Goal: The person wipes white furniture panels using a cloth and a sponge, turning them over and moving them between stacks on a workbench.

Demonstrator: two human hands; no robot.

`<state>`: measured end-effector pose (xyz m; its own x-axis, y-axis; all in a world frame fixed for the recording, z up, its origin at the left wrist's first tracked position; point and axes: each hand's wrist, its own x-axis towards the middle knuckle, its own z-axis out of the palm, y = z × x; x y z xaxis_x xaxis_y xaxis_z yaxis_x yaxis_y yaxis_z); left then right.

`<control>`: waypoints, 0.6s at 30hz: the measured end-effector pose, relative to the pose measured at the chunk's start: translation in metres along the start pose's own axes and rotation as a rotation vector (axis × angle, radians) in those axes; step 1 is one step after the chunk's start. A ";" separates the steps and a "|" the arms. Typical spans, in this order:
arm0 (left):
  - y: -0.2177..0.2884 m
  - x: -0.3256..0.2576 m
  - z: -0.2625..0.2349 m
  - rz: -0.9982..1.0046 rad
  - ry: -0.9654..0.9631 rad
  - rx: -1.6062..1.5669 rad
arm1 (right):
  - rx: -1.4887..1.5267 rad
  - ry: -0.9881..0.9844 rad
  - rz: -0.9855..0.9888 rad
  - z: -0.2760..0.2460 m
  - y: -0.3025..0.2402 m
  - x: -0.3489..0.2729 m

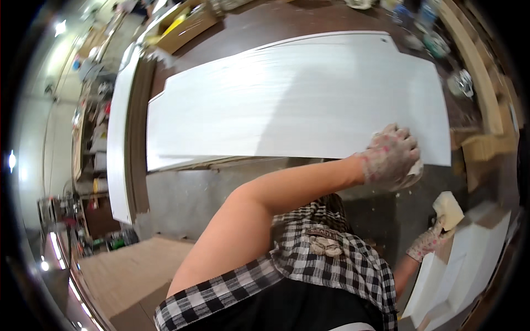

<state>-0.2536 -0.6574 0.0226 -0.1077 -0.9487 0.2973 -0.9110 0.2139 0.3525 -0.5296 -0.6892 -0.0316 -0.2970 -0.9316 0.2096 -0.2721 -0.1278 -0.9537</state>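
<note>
Across brown counter (243, 23), at twelve o'clock: white panel (248, 105), long axis nine-to-three. Nearer, at its four o'clock: left hand (391, 155), grip unclear; right hand (428, 243) apart, clamped on cream block (449, 209).

You are standing in a workshop. Identify it by these features: a large white panel (298, 94) at your 12 o'clock; an upright stack of boards (141, 127) at 9 to 10 o'clock; loaded shelving (81, 143) farther out at 9; an open cardboard box (187, 32) at 11; a timber rail (478, 65) at 2; strip lights (57, 251) at 8.
</note>
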 end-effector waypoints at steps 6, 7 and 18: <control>-0.041 -0.171 -0.084 -0.508 0.219 0.157 | 0.417 -0.471 -0.060 0.079 -0.053 -0.018; -0.049 -0.198 -0.108 -0.599 0.141 0.224 | 0.478 -0.567 -0.048 0.098 -0.070 -0.039; -0.151 -0.523 -0.254 -1.165 0.649 0.702 | 0.383 -1.092 -0.126 0.205 -0.185 -0.227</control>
<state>0.0410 -0.1338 0.0393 0.8084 -0.1995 0.5538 -0.3805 -0.8949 0.2331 -0.2241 -0.5238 0.0533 0.7095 -0.6791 0.1880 0.1060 -0.1610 -0.9813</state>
